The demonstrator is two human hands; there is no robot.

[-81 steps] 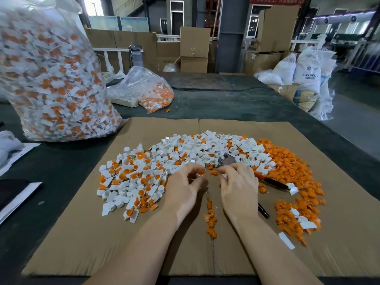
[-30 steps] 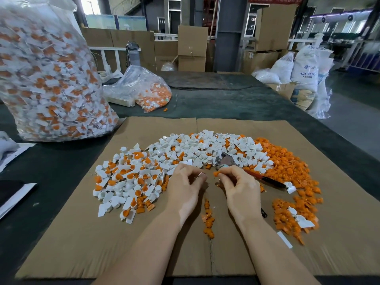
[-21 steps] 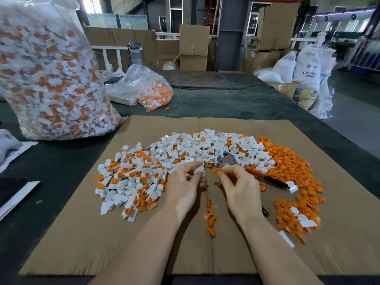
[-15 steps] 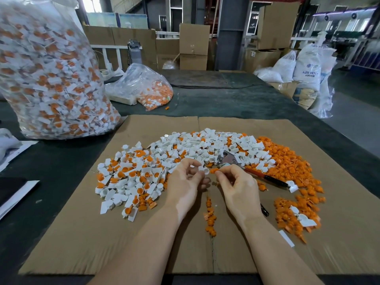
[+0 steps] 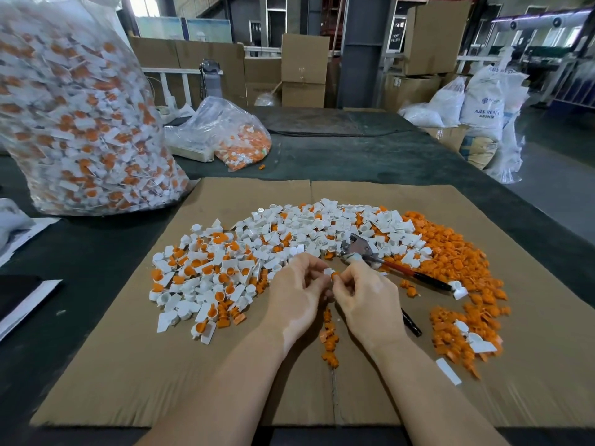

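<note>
Parts in white and orange filled the large clear plastic bag [image 5: 80, 117] that stood at the far left on the dark table [image 5: 96, 252]. A smaller clear plastic bag [image 5: 225, 133] with an orange-and-white heap in it lay behind and to its right. Nearer, a flat brown cardboard sheet [image 5: 128, 365] carried a broad spread of white plastic caps [image 5: 273, 239], many with orange centres.

At the near edge of that spread the left hand [image 5: 296, 297] had its fingers curled, pinching a small white plastic cap [image 5: 327, 271] at the tips. The cap was held just above the cardboard, touching a small orange plastic plug [image 5: 334, 276] pinched by the curled fingers of the right hand [image 5: 367, 300]. A short row of loose orange pieces [image 5: 328, 339] lay below, between the wrists.

Metal pliers with red-and-black handles [image 5: 386, 262] rested on the caps just beyond the right hand. Farther right lay a pile of orange plastic plugs [image 5: 450, 252].
</note>
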